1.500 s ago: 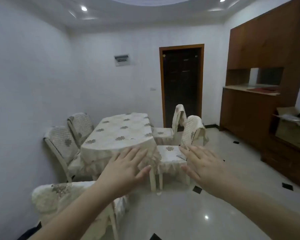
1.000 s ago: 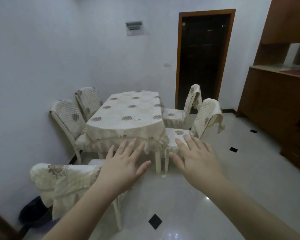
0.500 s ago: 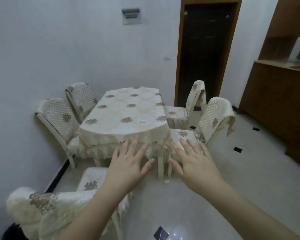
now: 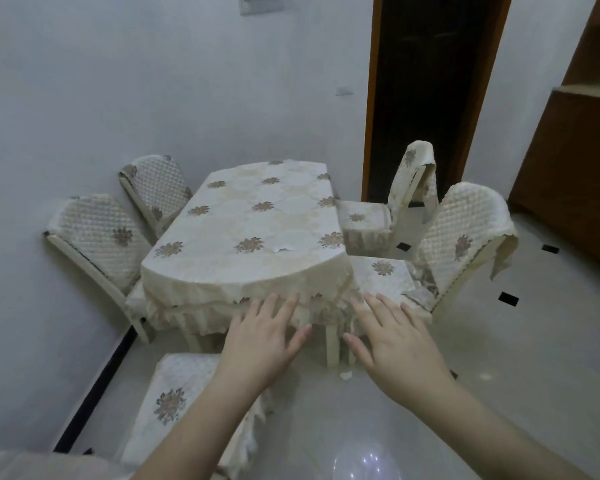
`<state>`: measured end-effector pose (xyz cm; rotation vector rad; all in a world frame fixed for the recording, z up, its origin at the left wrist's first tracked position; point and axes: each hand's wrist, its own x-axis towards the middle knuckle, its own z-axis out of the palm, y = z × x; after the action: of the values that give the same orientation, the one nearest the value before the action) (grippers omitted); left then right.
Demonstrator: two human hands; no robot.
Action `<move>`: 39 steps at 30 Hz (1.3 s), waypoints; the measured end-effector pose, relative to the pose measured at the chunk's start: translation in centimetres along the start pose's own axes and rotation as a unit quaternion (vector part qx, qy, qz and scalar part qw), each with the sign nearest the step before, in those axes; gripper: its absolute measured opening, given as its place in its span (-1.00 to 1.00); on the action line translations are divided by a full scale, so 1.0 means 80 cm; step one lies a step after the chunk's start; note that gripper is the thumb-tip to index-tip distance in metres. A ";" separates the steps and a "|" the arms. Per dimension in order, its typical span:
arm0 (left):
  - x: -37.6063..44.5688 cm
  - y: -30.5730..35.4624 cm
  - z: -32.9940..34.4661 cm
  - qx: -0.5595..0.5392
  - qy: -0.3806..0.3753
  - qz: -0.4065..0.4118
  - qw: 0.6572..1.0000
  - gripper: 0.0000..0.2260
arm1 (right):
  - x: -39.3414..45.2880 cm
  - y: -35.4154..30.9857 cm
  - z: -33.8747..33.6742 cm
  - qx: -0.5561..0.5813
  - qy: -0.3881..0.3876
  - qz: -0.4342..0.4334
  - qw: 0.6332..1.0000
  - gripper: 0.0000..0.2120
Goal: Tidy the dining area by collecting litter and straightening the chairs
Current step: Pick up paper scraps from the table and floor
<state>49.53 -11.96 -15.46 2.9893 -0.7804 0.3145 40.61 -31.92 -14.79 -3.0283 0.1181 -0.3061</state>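
A dining table (image 4: 219,258) under a cream floral cloth stands ahead. A white paper scrap (image 4: 282,250) lies on its near right part. Another small scrap (image 4: 345,375) lies on the floor by the near table leg. Cloth-covered chairs surround it: two at the left (image 4: 101,233) (image 4: 156,187), two at the right (image 4: 461,244) (image 4: 409,178), and one near me at the lower left (image 4: 177,403). My left hand (image 4: 262,341) and my right hand (image 4: 395,341) hover palm down in front of the table, fingers spread, holding nothing.
A dark wooden door (image 4: 426,88) is behind the table. A brown cabinet (image 4: 575,161) lines the right wall. The glossy white floor (image 4: 499,358) with small black tiles stretches to the right. A white wall runs close along the left chairs.
The view has come closer to the table and tilted down. Both hands stay spread and empty in front of me.
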 end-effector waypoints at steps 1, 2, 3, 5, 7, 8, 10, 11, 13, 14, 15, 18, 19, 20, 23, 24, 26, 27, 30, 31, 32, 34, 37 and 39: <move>0.017 0.001 0.009 0.006 -0.001 -0.003 1.000 -0.41 | 0.018 0.009 0.012 0.004 -0.005 -0.011 1.000 -0.36; 0.034 0.003 0.017 0.012 -0.004 -0.008 1.000 -0.42 | 0.036 0.020 0.023 0.008 -0.007 -0.021 1.000 -0.36; 0.050 0.005 0.023 0.014 -0.009 -0.014 1.000 -0.43 | 0.054 0.030 0.031 0.011 -0.009 -0.029 0.999 -0.37; 0.077 0.007 0.036 0.015 -0.017 -0.030 0.999 -0.44 | 0.089 0.047 0.040 0.025 -0.011 -0.042 0.999 -0.37; 0.100 0.008 0.048 0.016 -0.022 -0.047 0.999 -0.45 | 0.123 0.058 0.046 0.039 -0.011 -0.053 0.998 -0.38; 0.110 0.007 0.052 0.014 -0.023 -0.053 0.998 -0.46 | 0.138 0.062 0.050 0.044 -0.012 -0.059 0.997 -0.39; 0.126 0.003 0.061 0.014 -0.021 -0.065 0.998 -0.45 | 0.165 0.065 0.060 0.057 -0.014 -0.065 0.996 -0.41; 0.133 0.000 0.065 0.016 -0.019 -0.072 0.997 -0.45 | 0.177 0.067 0.064 0.058 -0.015 -0.069 0.996 -0.41; 0.151 -0.007 0.075 0.016 -0.018 -0.080 0.996 -0.44 | 0.202 0.070 0.073 0.056 -0.018 -0.079 0.995 -0.42; 0.161 -0.011 0.081 0.014 -0.021 -0.084 0.996 -0.44 | 0.215 0.072 0.077 0.058 -0.020 -0.082 0.995 -0.42; 0.171 -0.016 0.087 0.011 -0.023 -0.087 0.996 -0.44 | 0.227 0.074 0.082 0.060 -0.024 -0.083 0.995 -0.42; 0.202 -0.033 0.108 0.006 -0.027 -0.090 0.996 -0.45 | 0.262 0.077 0.097 0.054 -0.035 -0.086 0.994 -0.42; 0.214 -0.039 0.116 0.006 -0.027 -0.089 0.996 -0.45 | 0.274 0.077 0.103 0.048 -0.039 -0.090 0.994 -0.43; 0.225 -0.046 0.124 0.006 -0.025 -0.086 0.996 -0.45 | 0.285 0.075 0.109 0.044 -0.038 -0.096 0.994 -0.44; 0.266 -0.068 0.152 0.003 -0.009 -0.072 0.997 -0.45 | 0.324 0.067 0.123 0.031 -0.036 -0.104 0.993 -0.45; 0.280 -0.078 0.162 0.003 -0.005 -0.067 0.998 -0.45 | 0.339 0.065 0.130 0.026 -0.040 -0.105 0.993 -0.44; 0.308 -0.098 0.180 0.003 -0.004 -0.060 0.998 -0.44 | 0.369 0.060 0.147 0.018 -0.045 -0.110 0.993 -0.44; 0.321 -0.107 0.188 0.003 -0.007 -0.057 0.998 -0.44 | 0.384 0.058 0.155 0.019 -0.050 -0.108 0.993 -0.45; 0.356 -0.133 0.207 -0.003 -0.012 -0.071 0.997 -0.47 | 0.428 0.052 0.174 0.033 -0.057 -0.096 0.993 -0.49; 0.367 -0.141 0.213 -0.006 -0.014 -0.076 0.997 -0.48 | 0.441 0.049 0.178 0.035 -0.063 -0.093 0.993 -0.49; 0.380 -0.151 0.221 -0.007 -0.011 -0.075 0.997 -0.49 | 0.457 0.048 0.183 0.034 -0.063 -0.087 0.994 -0.49; 0.400 -0.164 0.231 -0.001 0.012 -0.051 0.999 -0.52 | 0.477 0.046 0.188 0.038 -0.054 -0.072 0.995 -0.50; 0.436 -0.180 0.254 -0.022 0.035 -0.008 0.999 -0.56 | 0.507 0.046 0.204 0.045 -0.066 -0.054 0.995 -0.49; 0.456 -0.182 0.271 -0.038 0.036 0.010 0.999 -0.56 | 0.520 0.048 0.216 0.042 -0.075 -0.052 0.995 -0.46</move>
<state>91.78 -18.64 -29.02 2.8848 -0.7961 0.3813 84.52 -37.87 -23.87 -2.9660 -0.0630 -0.0889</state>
